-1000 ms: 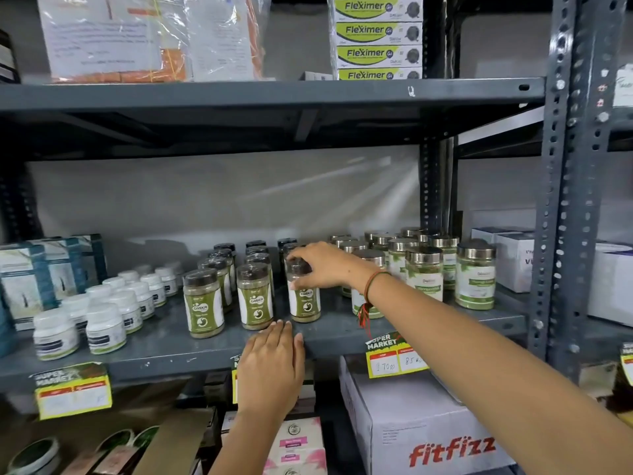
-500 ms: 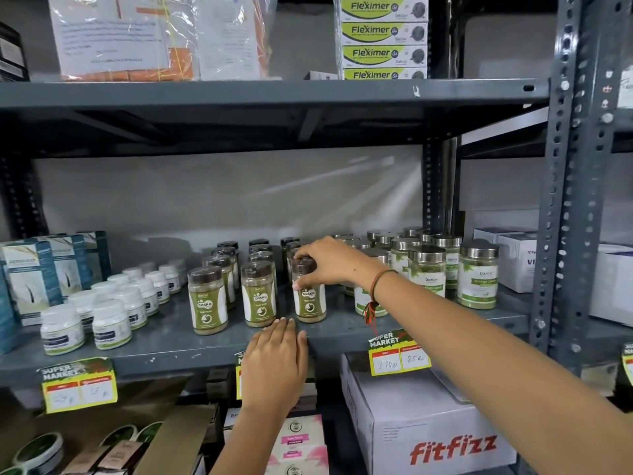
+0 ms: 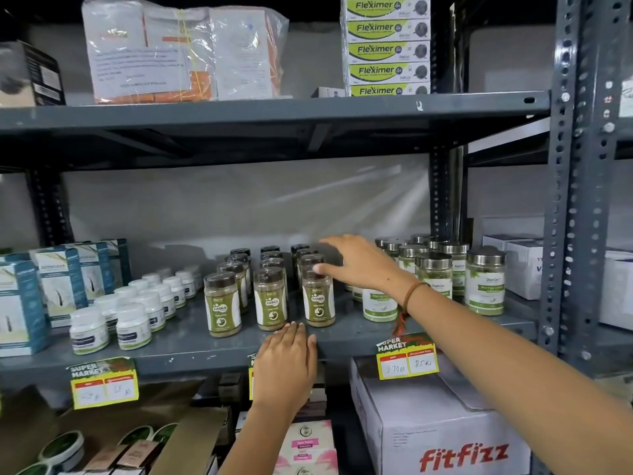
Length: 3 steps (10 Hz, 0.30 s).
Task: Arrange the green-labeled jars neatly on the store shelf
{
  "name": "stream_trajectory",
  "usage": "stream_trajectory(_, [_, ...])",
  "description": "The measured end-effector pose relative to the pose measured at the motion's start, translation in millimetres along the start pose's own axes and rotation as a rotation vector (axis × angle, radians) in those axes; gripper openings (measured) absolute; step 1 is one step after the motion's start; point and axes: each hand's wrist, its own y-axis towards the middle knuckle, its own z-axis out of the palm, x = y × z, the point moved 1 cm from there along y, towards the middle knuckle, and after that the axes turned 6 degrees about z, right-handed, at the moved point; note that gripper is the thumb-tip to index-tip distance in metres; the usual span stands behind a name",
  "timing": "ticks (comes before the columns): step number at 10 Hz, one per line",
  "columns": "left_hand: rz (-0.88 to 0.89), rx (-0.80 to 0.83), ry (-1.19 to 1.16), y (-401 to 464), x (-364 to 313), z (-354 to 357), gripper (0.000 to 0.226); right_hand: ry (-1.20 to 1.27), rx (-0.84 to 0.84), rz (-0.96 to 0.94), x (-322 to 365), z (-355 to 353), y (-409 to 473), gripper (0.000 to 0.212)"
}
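Observation:
Three rows of green-labeled jars with dark lids stand on the grey shelf (image 3: pixel 191 347), front ones at left (image 3: pixel 222 305), middle (image 3: pixel 271 299) and right (image 3: pixel 318 298). My right hand (image 3: pixel 359 262) hovers open above and just right of the right row, its thumb tip near the front right jar's lid, holding nothing. My left hand (image 3: pixel 286 365) lies flat on the shelf's front edge below the middle and right front jars, fingers together, gripping nothing.
Larger silver-lidded jars (image 3: pixel 484 282) stand to the right, small white bottles (image 3: pixel 132 325) and blue-white boxes (image 3: pixel 58 282) to the left. A perforated steel upright (image 3: pixel 579 200) bounds the right side. Price tags (image 3: pixel 407 359) hang off the edge; a fitfizz carton (image 3: pixel 445 433) sits below.
My right hand has let go of the front right jar's lid and lifted up and to the right, fingers spread. The left hand has stayed on the shelf edge.

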Motion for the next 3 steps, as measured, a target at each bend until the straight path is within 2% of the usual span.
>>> stream_trajectory(1, [0.007,0.074,0.019,4,-2,-25,0.057,0.049,-0.153,-0.01,-4,-27,-12,0.072])
stream_trajectory(2, [0.004,0.104,0.047,18,2,-36,0.053,0.207,-0.326,0.005,-6,-56,-27,0.063])
stream_trajectory(3, [0.052,0.113,0.038,26,3,-45,0.046,0.469,-0.629,-0.053,-7,-83,-51,0.047])
